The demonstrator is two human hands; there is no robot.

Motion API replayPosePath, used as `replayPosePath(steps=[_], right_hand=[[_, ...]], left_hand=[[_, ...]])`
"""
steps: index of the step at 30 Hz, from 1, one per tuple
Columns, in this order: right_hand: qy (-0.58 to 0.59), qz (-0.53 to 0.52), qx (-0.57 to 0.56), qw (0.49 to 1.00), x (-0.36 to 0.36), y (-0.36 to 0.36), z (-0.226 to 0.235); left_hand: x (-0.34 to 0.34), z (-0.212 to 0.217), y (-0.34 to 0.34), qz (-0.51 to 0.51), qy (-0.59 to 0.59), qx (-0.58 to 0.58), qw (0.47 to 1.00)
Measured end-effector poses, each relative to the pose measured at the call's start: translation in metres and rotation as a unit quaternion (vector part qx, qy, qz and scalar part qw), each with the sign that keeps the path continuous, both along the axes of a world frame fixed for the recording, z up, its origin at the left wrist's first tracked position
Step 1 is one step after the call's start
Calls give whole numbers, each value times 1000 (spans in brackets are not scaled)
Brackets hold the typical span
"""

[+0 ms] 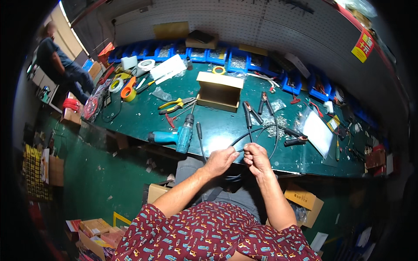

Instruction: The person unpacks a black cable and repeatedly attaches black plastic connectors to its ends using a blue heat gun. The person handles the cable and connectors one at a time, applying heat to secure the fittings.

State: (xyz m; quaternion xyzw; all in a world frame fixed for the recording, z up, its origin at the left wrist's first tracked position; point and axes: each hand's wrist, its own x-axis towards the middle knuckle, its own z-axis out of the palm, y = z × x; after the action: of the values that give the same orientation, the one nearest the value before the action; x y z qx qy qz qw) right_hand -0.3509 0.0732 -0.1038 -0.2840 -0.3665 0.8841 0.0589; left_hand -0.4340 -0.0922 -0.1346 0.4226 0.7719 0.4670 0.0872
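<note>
My left hand (221, 161) is closed on a black cable (242, 137) at the bench's front edge. Close beside it, my right hand (257, 159) also grips the cable, fingers curled in. A black connector (199, 130) on a cable lies left of my hands. Past them lie black clamps with reddish parts: one clamp (249, 114) straight ahead, another clamp (264, 103) farther back, and a third clamp (297, 140) to the right. Cable loops run between the clamps and my hands. My palms hide the gripped stretch.
Left of the cables lie a teal cordless drill (179, 137) and yellow-handled pliers (176, 104). An open cardboard box (217, 103) stands behind them. Small metal parts (276, 127) are scattered at right, near a white sheet (317, 132). Blue bins (238, 61) line the back. A person (61, 63) stands far left.
</note>
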Motion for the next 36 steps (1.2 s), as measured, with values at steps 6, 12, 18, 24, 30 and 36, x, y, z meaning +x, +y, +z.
replayPosePath(steps=[6, 12, 18, 24, 30, 36], right_hand=[[151, -287, -41, 945, 14, 105, 28], [-59, -130, 488, 861, 25, 107, 40], [66, 13, 290, 955, 9, -39, -11], [95, -69, 236, 965, 12, -40, -37], [112, -197, 21, 974, 33, -16, -51], [93, -206, -13, 974, 44, -8, -57]], left_hand=[[-8, -21, -36, 85, -30, 9, 996], [-3, 7, -28, 125, -154, 127, 972], [8, 13, 4, 19, -97, 142, 985], [-4, 20, -4, -33, -27, -48, 998], [-44, 24, 28, 8, -8, -20, 1000], [-87, -7, 74, 37, -43, -109, 992]])
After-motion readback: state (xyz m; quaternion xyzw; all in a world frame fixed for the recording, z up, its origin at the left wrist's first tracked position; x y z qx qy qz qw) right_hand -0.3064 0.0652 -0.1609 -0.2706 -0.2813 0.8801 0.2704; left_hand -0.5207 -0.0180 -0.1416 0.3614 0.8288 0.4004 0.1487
